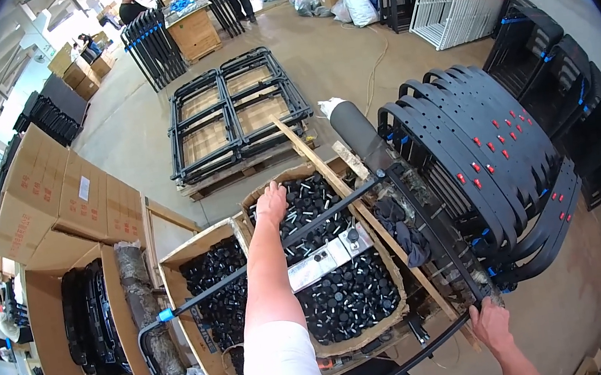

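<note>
My left hand (271, 202) reaches over a cardboard box of black-headed screws (310, 205), its fingers bent together at the box's far left part. Its fingertips are partly hidden, so what they hold, if anything, does not show. My right hand (491, 323) is closed around the near right corner of a black metal tube frame (333, 204). This frame lies across the boxes and carries a blue clip (165, 314) at its left corner. Below its far bar, a silver metal plate (325, 259) lies over the screws. A second box of black caps (216, 293) stands left of my forearm.
Curved black panels with red pieces (493, 151) are stacked at the right. A wooden strip (364, 209) slants beside the screws. Beyond, black frames lie on a pallet (238, 177). Cartons (62, 192) stand left; people and a wooden crate (194, 33) are farther off.
</note>
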The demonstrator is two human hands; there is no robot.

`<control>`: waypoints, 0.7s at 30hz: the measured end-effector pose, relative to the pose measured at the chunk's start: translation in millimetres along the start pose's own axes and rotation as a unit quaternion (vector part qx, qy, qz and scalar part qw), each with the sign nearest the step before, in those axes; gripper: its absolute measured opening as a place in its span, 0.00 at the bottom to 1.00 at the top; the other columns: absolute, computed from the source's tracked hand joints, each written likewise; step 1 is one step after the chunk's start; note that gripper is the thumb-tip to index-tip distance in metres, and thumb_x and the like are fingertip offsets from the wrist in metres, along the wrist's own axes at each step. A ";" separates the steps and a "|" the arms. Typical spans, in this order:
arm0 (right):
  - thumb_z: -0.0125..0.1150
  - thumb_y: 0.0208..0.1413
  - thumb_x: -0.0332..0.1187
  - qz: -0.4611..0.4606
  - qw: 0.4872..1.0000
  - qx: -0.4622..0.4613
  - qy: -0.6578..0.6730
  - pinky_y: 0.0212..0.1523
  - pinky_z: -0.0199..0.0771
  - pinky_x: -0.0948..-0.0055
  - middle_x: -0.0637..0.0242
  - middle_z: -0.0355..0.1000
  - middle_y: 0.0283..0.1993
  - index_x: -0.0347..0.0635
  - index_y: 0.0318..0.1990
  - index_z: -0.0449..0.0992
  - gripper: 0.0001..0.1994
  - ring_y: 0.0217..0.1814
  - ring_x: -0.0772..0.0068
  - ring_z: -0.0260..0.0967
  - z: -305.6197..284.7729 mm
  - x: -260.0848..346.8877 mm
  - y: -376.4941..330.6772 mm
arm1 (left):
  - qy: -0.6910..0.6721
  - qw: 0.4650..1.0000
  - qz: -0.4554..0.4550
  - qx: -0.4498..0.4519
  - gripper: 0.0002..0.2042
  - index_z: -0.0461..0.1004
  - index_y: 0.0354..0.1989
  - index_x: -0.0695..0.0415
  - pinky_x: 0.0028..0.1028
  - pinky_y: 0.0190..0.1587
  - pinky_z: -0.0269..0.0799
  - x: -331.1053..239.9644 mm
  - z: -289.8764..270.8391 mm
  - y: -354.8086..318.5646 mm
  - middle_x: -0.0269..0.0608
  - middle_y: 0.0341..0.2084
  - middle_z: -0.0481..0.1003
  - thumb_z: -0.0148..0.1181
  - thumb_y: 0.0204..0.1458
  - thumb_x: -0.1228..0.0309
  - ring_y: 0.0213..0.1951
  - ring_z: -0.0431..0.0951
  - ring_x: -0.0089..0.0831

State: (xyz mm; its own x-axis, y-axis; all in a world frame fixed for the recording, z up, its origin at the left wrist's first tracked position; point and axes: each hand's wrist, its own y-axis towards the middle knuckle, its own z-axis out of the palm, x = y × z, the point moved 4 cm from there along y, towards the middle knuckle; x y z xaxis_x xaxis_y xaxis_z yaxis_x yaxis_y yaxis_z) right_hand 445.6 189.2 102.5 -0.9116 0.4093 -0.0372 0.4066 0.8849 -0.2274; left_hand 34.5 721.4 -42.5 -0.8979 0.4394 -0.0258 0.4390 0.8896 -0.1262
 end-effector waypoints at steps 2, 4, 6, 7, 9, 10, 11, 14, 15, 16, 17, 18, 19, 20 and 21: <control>0.62 0.66 0.43 -0.002 1.000 -0.004 0.002 0.34 0.80 0.52 0.49 0.80 0.28 0.35 0.40 0.73 0.16 0.31 0.45 0.81 -1.5 0.8 0.6 | 0.002 1.000 0.008 -0.009 0.20 0.77 0.53 0.55 0.43 0.60 0.78 -0.9 -1.9 -4.9 0.52 0.60 0.69 0.74 0.53 0.66 0.61 0.75 0.49; 0.61 0.66 0.44 0.006 1.000 0.015 -0.003 0.35 0.80 0.52 0.49 0.80 0.28 0.34 0.41 0.74 0.17 0.31 0.46 0.81 -2.7 1.2 -0.6 | -0.010 1.000 0.016 -0.004 0.21 0.78 0.52 0.56 0.45 0.63 0.75 -9.6 -7.8 0.3 0.54 0.61 0.68 0.75 0.51 0.67 0.61 0.75 0.52; 0.60 0.66 0.44 0.000 1.000 0.009 -0.007 0.35 0.80 0.53 0.49 0.80 0.28 0.33 0.42 0.74 0.18 0.31 0.46 0.81 2.7 0.2 -0.2 | -0.045 0.999 0.004 0.008 0.20 0.78 0.52 0.56 0.45 0.63 0.75 1.2 -3.0 0.6 0.53 0.62 0.68 0.75 0.51 0.68 0.61 0.75 0.53; 0.60 0.66 0.45 -0.004 1.000 0.006 -0.009 0.35 0.80 0.53 0.49 0.80 0.28 0.32 0.42 0.74 0.19 0.31 0.46 0.81 4.1 0.0 1.0 | -0.080 0.997 -0.004 0.024 0.20 0.78 0.52 0.57 0.45 0.63 0.75 6.5 0.8 0.3 0.53 0.62 0.67 0.75 0.51 0.68 0.60 0.75 0.53; 0.60 0.67 0.45 0.003 1.000 0.014 -0.008 0.35 0.80 0.53 0.49 0.80 0.28 0.32 0.43 0.74 0.19 0.31 0.46 0.81 3.1 0.8 0.8 | -0.084 0.996 0.011 0.013 0.19 0.77 0.53 0.58 0.45 0.62 0.75 7.3 3.4 -0.3 0.52 0.63 0.68 0.73 0.53 0.69 0.59 0.76 0.54; 0.59 0.67 0.45 0.009 1.000 0.021 -0.006 0.36 0.80 0.52 0.48 0.80 0.28 0.31 0.44 0.74 0.20 0.31 0.46 0.81 2.8 0.7 0.5 | -0.088 0.996 0.018 0.008 0.19 0.77 0.53 0.59 0.45 0.62 0.76 7.5 3.7 1.2 0.53 0.62 0.68 0.72 0.54 0.69 0.59 0.76 0.54; 0.59 0.67 0.45 0.012 1.000 0.021 -0.007 0.36 0.80 0.52 0.48 0.80 0.28 0.31 0.44 0.74 0.20 0.31 0.46 0.81 2.4 0.8 0.2 | -0.091 0.995 0.026 0.004 0.18 0.76 0.53 0.61 0.45 0.62 0.76 5.8 2.7 3.9 0.54 0.62 0.69 0.71 0.55 0.69 0.59 0.76 0.54; 0.59 0.67 0.45 0.012 1.000 0.017 -0.009 0.37 0.81 0.52 0.48 0.80 0.29 0.31 0.44 0.74 0.20 0.32 0.45 0.81 1.0 1.2 -0.4 | -0.111 0.994 0.013 0.000 0.18 0.76 0.52 0.65 0.45 0.62 0.75 2.6 5.7 1.7 0.56 0.60 0.70 0.68 0.57 0.69 0.59 0.76 0.54; 0.59 0.67 0.45 0.011 1.000 0.019 -0.004 0.37 0.81 0.51 0.48 0.81 0.29 0.31 0.44 0.74 0.20 0.32 0.44 0.81 1.0 1.7 0.4 | -0.130 0.992 0.000 0.000 0.18 0.75 0.52 0.66 0.45 0.62 0.75 5.1 6.9 0.1 0.57 0.59 0.70 0.68 0.57 0.68 0.59 0.76 0.54; 0.59 0.67 0.45 0.008 1.000 0.020 0.001 0.37 0.80 0.51 0.47 0.81 0.29 0.30 0.44 0.74 0.20 0.32 0.43 0.81 1.1 2.3 2.0 | -0.152 0.988 0.002 -0.028 0.17 0.76 0.49 0.67 0.45 0.62 0.74 10.6 4.6 -3.4 0.58 0.59 0.70 0.67 0.59 0.67 0.59 0.76 0.56; 0.59 0.67 0.45 0.009 1.000 0.021 0.001 0.37 0.80 0.51 0.47 0.81 0.29 0.30 0.44 0.74 0.20 0.32 0.43 0.81 2.0 1.8 1.8 | -0.153 0.988 0.002 -0.027 0.17 0.76 0.49 0.67 0.45 0.62 0.74 10.3 1.9 -6.0 0.58 0.59 0.70 0.67 0.59 0.67 0.59 0.76 0.56; 0.60 0.66 0.45 0.008 1.000 0.017 0.007 0.38 0.80 0.50 0.47 0.80 0.29 0.30 0.44 0.74 0.21 0.32 0.43 0.81 2.4 1.8 2.9 | -0.192 0.980 -0.013 -0.051 0.16 0.76 0.49 0.67 0.45 0.62 0.73 13.4 -3.6 -9.7 0.59 0.59 0.70 0.66 0.59 0.66 0.59 0.75 0.57; 0.61 0.65 0.45 0.005 1.000 0.012 0.012 0.38 0.80 0.50 0.47 0.80 0.29 0.30 0.44 0.74 0.21 0.33 0.42 0.81 1.8 2.0 3.6 | -0.230 0.970 -0.030 -0.077 0.16 0.77 0.48 0.67 0.45 0.63 0.73 18.3 -9.9 -15.6 0.59 0.59 0.70 0.66 0.60 0.66 0.59 0.75 0.58; 0.61 0.65 0.45 0.009 1.000 0.011 0.013 0.38 0.80 0.50 0.47 0.80 0.29 0.30 0.44 0.74 0.21 0.33 0.42 0.81 0.4 -1.7 0.8 | -0.268 0.959 -0.045 -0.080 0.14 0.78 0.43 0.66 0.45 0.62 0.72 10.3 -22.8 -18.0 0.60 0.56 0.72 0.65 0.60 0.64 0.56 0.76 0.58; 0.62 0.64 0.45 0.003 1.000 0.023 0.009 0.39 0.80 0.49 0.47 0.80 0.28 0.30 0.43 0.75 0.21 0.33 0.41 0.81 -0.7 -4.3 2.0 | -0.265 0.959 -0.046 -0.083 0.14 0.78 0.43 0.66 0.45 0.62 0.72 7.4 -30.9 -22.6 0.60 0.56 0.72 0.65 0.60 0.64 0.56 0.76 0.58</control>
State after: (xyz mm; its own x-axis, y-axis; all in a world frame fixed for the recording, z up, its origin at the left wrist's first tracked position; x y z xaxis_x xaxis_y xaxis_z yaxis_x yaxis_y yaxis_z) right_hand 450.3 189.4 102.9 -0.9077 0.4191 -0.0214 0.4087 0.8713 -0.2718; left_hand 19.0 708.3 -9.2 -0.8035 0.2723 -0.5293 0.3166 0.9485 0.0072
